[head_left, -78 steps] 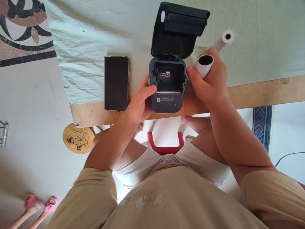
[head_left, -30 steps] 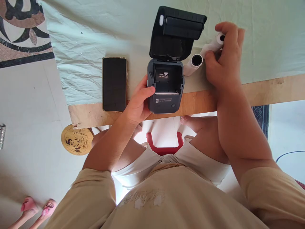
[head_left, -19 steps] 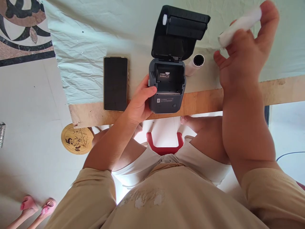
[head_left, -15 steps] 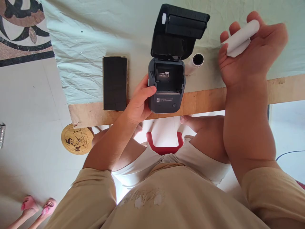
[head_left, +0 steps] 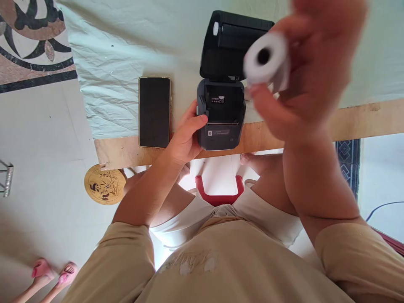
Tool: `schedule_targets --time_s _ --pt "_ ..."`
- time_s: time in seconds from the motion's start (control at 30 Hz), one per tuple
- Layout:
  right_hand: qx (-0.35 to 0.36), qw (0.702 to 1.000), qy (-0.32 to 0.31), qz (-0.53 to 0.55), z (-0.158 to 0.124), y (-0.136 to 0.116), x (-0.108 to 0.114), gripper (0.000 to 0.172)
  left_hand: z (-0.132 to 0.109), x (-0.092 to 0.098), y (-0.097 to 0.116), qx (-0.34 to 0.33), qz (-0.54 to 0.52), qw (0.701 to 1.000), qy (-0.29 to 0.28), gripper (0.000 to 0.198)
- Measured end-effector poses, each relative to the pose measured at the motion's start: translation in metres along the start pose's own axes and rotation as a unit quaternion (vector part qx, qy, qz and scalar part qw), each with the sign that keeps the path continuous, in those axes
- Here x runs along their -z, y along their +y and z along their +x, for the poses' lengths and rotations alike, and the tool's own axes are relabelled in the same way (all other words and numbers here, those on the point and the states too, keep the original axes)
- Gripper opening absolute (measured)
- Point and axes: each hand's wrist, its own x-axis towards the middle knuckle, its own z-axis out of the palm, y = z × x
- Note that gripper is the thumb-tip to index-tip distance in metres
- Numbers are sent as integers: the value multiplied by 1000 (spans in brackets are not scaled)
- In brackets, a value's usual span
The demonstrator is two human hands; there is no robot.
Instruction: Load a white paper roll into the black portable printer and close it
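Observation:
A dark grey label printer (head_left: 221, 136) is gripped by my left hand (head_left: 186, 136), thumb over its near left side. Its black lid (head_left: 222, 63) is swung back, and the paper bay (head_left: 221, 111) inside shows no roll. My right hand (head_left: 303, 84), blurred by motion, holds a white paper roll (head_left: 252, 69) above and right of the bay, in front of the lid's right part. The roll's end with its dark core hole faces me, and a loose flap of paper hangs from it. Hand and roll mostly hide the small white cylinder on the table.
A phone (head_left: 154, 111) with a dark screen lies left of the printer on the pale green cloth (head_left: 120, 42). The bare wooden table edge (head_left: 123, 151) runs along the front. A round wooden stool (head_left: 105, 184) stands below at left. Another person's feet in pink slippers (head_left: 67, 272) are at lower left.
My right hand has swung left toward the printer and turned, so the paper roll now shows its end. My left hand and the printer have hardly moved.

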Motion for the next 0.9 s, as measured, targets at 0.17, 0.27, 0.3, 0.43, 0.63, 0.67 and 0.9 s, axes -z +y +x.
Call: schedule_targets --time_s 0.17,0.27,0.3,0.43,0.63,0.67,0.9 --pt "152 987 -7 -58 -5 -1 -19 45 -1 2 -1 -2 18 1000 12 37" --pt "127 980 -13 -150 -6 -1 -21 36 -2 0 -2 0 21 1000 12 38" --pt "124 978 -17 -165 -6 0 -21 33 -2 0 -2 0 20 1000 13 37" --pt "134 973 -30 -187 -6 3 -22 27 -2 -3 0 5 28 999 23 38" --pt "138 979 -15 -152 -7 3 -25 23 -2 -4 1 15 25 999 26 36" --pt "132 980 -5 -145 -8 1 -26 23 -2 -3 1 10 20 1000 19 33" --pt "136 981 35 -137 -16 -9 -37 17 -2 -5 -1 -33 0 999 12 27"
